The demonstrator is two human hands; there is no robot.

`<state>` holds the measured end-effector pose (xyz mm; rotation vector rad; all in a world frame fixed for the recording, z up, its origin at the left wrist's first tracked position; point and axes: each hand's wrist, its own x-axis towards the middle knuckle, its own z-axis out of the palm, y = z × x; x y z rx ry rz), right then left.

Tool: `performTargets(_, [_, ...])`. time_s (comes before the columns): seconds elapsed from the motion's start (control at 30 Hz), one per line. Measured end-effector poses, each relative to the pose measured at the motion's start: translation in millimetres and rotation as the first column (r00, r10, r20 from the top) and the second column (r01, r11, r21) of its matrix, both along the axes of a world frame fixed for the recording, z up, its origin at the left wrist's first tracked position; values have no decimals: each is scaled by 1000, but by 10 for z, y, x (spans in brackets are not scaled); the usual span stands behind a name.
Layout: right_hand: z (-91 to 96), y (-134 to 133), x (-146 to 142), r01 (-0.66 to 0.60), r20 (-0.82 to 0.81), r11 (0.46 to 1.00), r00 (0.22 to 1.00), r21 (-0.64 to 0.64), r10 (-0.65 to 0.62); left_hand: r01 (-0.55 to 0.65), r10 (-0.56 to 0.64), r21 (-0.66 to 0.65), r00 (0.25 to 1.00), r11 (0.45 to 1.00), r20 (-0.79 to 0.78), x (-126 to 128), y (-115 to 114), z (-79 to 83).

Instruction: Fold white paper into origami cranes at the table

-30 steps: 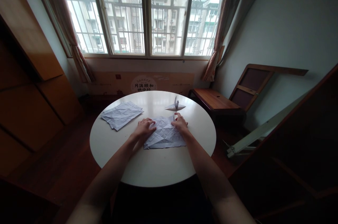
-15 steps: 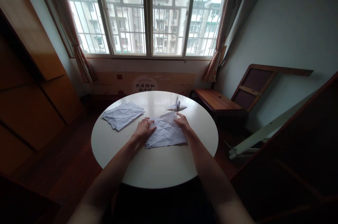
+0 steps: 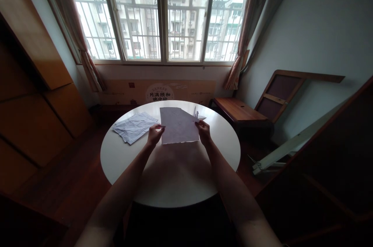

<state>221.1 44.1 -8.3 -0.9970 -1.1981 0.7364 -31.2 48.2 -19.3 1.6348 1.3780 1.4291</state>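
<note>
A creased sheet of paper (image 3: pixel 179 124) is held up off the table, tilted and in shade on the side towards me. My left hand (image 3: pixel 155 134) pinches its left edge, and my right hand (image 3: pixel 203 130) grips the right edge. Just behind the right hand stands a folded paper crane (image 3: pixel 196 113), partly hidden by the sheet and the fingers. Left of my left hand, a pile of crumpled, creased paper sheets (image 3: pixel 135 127) lies flat. Whether the raised paper is one sheet or several layers, I cannot tell.
The round white table (image 3: pixel 175 185) carries all the paper. A low wooden bench (image 3: pixel 239 109) stands beyond its right side, with a leaning wooden frame (image 3: pixel 276 95) behind. Wooden cabinets (image 3: pixel 58 119) are on the left, and a barred window (image 3: pixel 163 18) is ahead.
The paper lay flat under both hands; now it is lifted and tilted up between them. My hands have closed on its side edges. The pile and the crane have stayed put.
</note>
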Motion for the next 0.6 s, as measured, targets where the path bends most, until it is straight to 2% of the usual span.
performTargets(0.13, [38,-47,45,16,145,998,989,58,-24,-253,266,133,959,958,-97,-23,-33,96])
performTargets(0.27, [13,-19,54,-22,300,1000,954,-19,27,-317,334,117,925,941,-179,-72,-34,113])
performTargets(0.33, [-32,-2,27,-26,452,993,889,-115,76,-331,338,72,907,941,-252,-92,-30,94])
performTargets(0.4, [-81,-2,-8,9,618,976,775,-218,131,-327,314,27,879,945,-359,-88,-38,66])
performTargets(0.47, [-113,-18,-29,128,713,957,694,-262,102,-256,220,-7,844,967,-489,-58,-65,33])
performTargets(0.53, [-115,-35,-25,244,767,935,641,-259,45,-93,63,-18,790,996,-610,-11,-106,-6])
performTargets(0.6, [-95,-42,-4,318,787,924,617,-213,-31,19,-44,-43,720,999,-693,34,-148,-45])
